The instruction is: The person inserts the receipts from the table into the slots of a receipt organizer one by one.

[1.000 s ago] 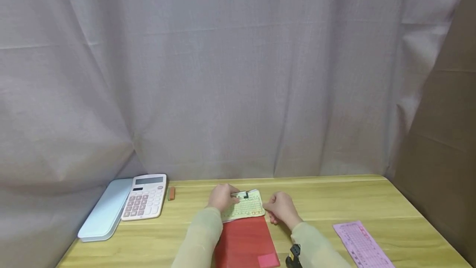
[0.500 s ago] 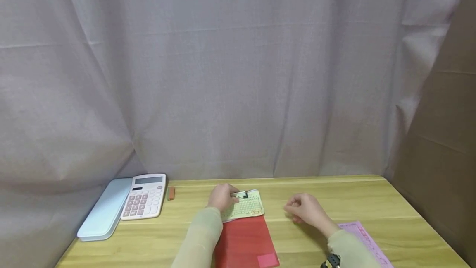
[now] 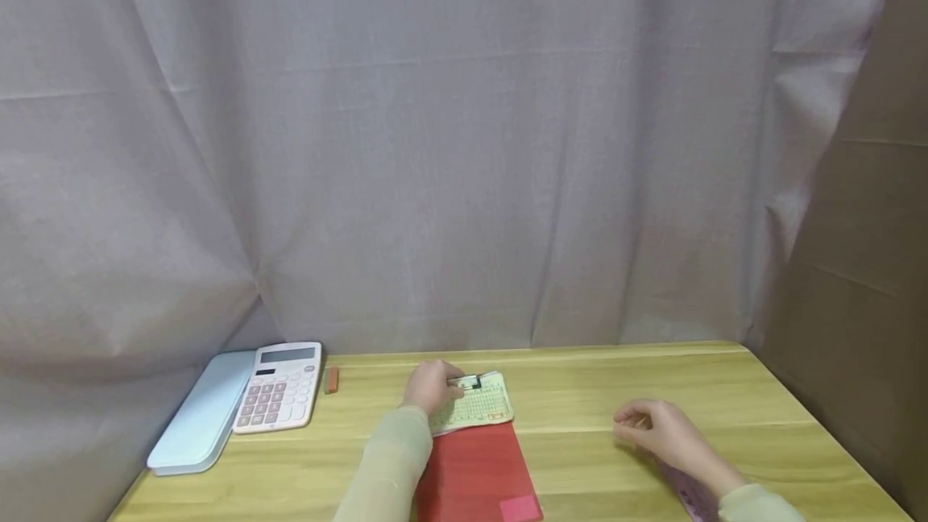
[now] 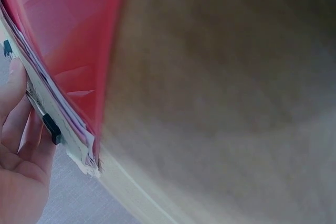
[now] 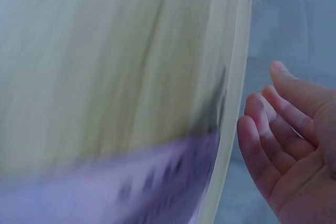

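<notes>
A stack of paper slips (image 3: 484, 407), pale green printed sheet on top, lies over the far end of a red folder (image 3: 474, 466). My left hand (image 3: 429, 387) grips the stack at its far edge, by a metal clip (image 3: 470, 382). The left wrist view shows the clip's black end (image 4: 51, 128) beside the fingers and several layered sheets. My right hand (image 3: 667, 435) is off to the right, above a purple printed slip (image 3: 687, 491) that it partly covers. Its fingers (image 5: 262, 135) are loosely bent, with nothing between them in the right wrist view.
At the back left, a white calculator (image 3: 281, 389) leans against a light blue case (image 3: 203, 413). Beside it lies a small orange-brown block (image 3: 332, 379). A pink label (image 3: 520, 508) sits on the folder's near corner. Grey cloth (image 3: 464, 143) hangs behind the wooden table (image 3: 580, 457).
My right hand has left the right edge of the paper stack and moved right, to above the purple slip. My left hand stays on the stack.
</notes>
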Available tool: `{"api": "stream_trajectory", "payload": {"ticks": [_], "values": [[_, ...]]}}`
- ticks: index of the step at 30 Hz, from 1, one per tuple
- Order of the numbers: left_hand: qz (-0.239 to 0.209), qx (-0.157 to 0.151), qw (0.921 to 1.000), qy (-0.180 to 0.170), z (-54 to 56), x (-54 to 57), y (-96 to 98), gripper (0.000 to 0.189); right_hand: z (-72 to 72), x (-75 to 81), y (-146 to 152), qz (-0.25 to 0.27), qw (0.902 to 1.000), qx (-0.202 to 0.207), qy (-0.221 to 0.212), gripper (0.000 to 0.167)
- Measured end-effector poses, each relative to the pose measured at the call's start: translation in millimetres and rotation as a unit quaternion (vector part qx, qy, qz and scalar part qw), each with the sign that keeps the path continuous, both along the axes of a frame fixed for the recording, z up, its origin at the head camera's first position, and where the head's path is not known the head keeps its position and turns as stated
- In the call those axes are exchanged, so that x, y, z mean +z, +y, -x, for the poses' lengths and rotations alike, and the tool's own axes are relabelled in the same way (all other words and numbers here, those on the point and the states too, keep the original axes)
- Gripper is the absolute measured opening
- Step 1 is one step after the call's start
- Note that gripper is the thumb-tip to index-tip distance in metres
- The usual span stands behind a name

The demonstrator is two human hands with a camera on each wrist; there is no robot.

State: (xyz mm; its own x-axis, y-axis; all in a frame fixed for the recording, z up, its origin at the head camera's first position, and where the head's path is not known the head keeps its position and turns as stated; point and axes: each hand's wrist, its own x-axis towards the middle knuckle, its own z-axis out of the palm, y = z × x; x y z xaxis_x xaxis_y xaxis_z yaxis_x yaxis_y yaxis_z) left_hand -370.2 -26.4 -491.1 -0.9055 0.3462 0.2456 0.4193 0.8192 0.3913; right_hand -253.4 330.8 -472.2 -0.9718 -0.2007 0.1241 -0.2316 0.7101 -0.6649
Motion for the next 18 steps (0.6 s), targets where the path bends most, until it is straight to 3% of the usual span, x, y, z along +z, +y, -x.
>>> {"api": "stream_trajectory", "payload": {"ticks": [9, 18], "values": [[0.0, 0.002, 1.0, -0.003, -1.4, 2.4, 0.3, 0.025, -17.5, 2.8, 41.9, -0.078, 0.9959, -0.036, 0.029, 0.024], [-0.004, 0.001, 1.0, 0.004, -2.9, 4.9, 0.3, 0.024, -25.8, -7.3, 65.5, -0.155, 0.9826, -0.05, 0.089, 0.017]]}}
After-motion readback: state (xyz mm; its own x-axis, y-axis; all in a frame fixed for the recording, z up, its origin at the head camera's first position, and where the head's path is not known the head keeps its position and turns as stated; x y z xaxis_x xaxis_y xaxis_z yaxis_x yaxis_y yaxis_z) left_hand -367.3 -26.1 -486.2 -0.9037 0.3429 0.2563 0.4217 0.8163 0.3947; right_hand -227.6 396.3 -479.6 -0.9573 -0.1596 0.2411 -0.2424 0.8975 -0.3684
